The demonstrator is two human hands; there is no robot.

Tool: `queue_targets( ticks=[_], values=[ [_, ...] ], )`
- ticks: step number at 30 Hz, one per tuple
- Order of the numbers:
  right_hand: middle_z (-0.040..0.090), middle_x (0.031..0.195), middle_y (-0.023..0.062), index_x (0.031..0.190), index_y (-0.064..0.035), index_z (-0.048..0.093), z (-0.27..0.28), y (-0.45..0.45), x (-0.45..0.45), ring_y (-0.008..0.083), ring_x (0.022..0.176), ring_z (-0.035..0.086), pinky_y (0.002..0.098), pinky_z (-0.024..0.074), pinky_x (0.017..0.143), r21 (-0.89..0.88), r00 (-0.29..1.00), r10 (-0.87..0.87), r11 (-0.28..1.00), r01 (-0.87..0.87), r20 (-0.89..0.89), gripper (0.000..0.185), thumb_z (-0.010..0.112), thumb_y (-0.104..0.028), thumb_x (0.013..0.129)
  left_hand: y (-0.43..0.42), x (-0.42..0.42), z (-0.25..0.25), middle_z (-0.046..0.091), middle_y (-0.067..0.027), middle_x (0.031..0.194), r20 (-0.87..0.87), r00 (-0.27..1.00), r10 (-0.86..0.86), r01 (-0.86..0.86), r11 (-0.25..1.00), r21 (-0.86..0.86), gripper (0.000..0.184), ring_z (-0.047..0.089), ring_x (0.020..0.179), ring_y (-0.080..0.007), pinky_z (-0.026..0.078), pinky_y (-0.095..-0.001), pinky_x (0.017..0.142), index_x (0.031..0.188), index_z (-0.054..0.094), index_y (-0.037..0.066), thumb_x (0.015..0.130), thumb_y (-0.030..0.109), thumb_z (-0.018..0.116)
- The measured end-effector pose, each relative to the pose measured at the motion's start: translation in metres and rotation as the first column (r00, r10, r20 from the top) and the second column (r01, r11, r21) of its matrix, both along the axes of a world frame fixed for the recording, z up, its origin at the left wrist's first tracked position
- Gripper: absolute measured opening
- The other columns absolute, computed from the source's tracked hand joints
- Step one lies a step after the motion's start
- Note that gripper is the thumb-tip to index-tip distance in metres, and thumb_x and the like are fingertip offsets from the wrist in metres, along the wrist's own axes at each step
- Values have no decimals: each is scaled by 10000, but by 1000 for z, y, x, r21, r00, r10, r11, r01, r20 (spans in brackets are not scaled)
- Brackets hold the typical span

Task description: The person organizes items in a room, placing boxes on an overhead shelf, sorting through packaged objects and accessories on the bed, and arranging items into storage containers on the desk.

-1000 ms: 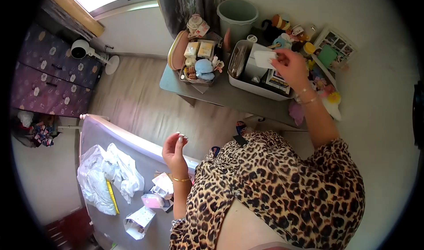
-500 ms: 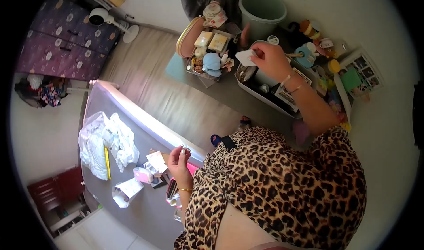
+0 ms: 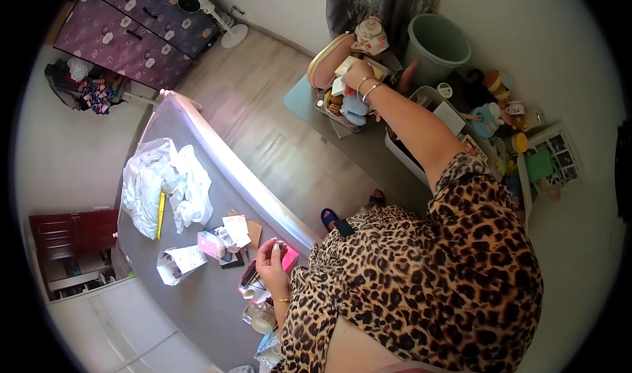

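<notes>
My right hand [image 3: 359, 77] reaches over the clear box of small items [image 3: 341, 117] on the desk, its fingers closed on a small white card [image 3: 338, 86]. Yellowish packets [image 3: 376, 70] and a blue plush item [image 3: 355, 108] lie in that box beside the hand. My left hand [image 3: 272, 260] is raised near the edge of the grey bed surface, beside a pink box [image 3: 289, 258]. Its fingertips are pinched together; what they hold, if anything, is too small to make out.
A white bin [image 3: 408, 154] is partly hidden under my right forearm. Behind it stand a green bucket [image 3: 440, 44] and soft toys [image 3: 488, 117]. White plastic bags [image 3: 191, 188], an opened carton [image 3: 180, 265] and small boxes [image 3: 212, 244] lie on the grey surface [image 3: 191, 307].
My right hand has moved with the white card from above the white bin to the box of small items. The view has turned, and more things show beside my left hand.
</notes>
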State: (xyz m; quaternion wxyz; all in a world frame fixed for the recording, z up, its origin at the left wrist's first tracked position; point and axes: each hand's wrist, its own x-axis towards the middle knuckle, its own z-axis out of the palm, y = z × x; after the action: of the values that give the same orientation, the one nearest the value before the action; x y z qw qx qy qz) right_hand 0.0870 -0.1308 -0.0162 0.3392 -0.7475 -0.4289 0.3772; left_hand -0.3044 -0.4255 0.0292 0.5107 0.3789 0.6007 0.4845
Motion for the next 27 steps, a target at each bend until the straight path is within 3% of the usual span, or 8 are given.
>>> queue_targets(
  ticks=[2,9,12,15,16,21,23,27],
  values=[
    [610,558,130,751,42,644,8,-2,-16,180,448,613,281,496,381,1,990,-102,995,102,-95,99,596,-43,729,-6,-10,-4,598,-83,903,31,999,40,-39,999,-6,197,590,811,-150,495,-256,744,1053,533,-20,876,66,535],
    [620,607,165,811,40,655,14,-3,-30,193,424,601,298,492,427,88,949,295,948,-306,112,157,543,-54,751,-3,-28,-13,601,-75,900,67,993,95,-95,995,-7,183,588,808,-139,491,-255,741,1044,537,-18,878,57,527],
    [635,685,175,831,1,666,18,-18,-37,237,550,635,325,516,546,-24,867,388,915,-402,313,161,560,-68,732,-4,-29,-13,603,-75,912,75,991,110,-110,994,-1,162,587,811,-132,488,-262,766,1018,548,-27,875,44,524],
    [644,814,180,838,-19,672,10,-34,-36,288,758,634,348,509,703,101,606,382,785,-611,698,179,565,-84,710,-7,-34,-16,603,-74,916,77,991,110,-109,994,-10,159,586,811,-130,487,-257,767,1014,551,-28,875,44,523],
    [635,889,176,820,-24,666,23,-41,-40,317,896,592,369,471,801,-46,602,484,802,-596,635,178,555,-87,696,-8,-35,-17,604,-73,911,82,989,120,-119,993,-11,157,585,814,-125,487,-253,764,1010,554,-29,875,43,521],
    [624,837,200,755,-23,637,-3,-52,-36,340,809,604,404,479,742,-27,490,494,724,-690,719,156,514,-104,705,-12,-47,-32,583,-73,913,61,990,127,-126,992,-23,198,579,821,-142,482,-250,749,1065,522,-18,881,54,515],
    [620,781,211,773,-19,630,-2,-63,-55,351,767,611,429,484,699,-148,413,533,726,-672,739,167,508,-121,722,-24,-58,-35,603,-85,952,26,993,119,-118,992,-50,194,588,843,-137,496,-260,781,1056,562,-17,877,43,519],
    [603,691,171,1005,-71,600,32,-118,-114,344,674,599,436,467,598,111,518,415,692,-714,748,262,535,-70,751,-70,-97,-73,608,-78,991,72,994,79,-70,991,-114,209,597,877,-135,494,-253,753,1068,559,-9,867,39,526]
  ],
)
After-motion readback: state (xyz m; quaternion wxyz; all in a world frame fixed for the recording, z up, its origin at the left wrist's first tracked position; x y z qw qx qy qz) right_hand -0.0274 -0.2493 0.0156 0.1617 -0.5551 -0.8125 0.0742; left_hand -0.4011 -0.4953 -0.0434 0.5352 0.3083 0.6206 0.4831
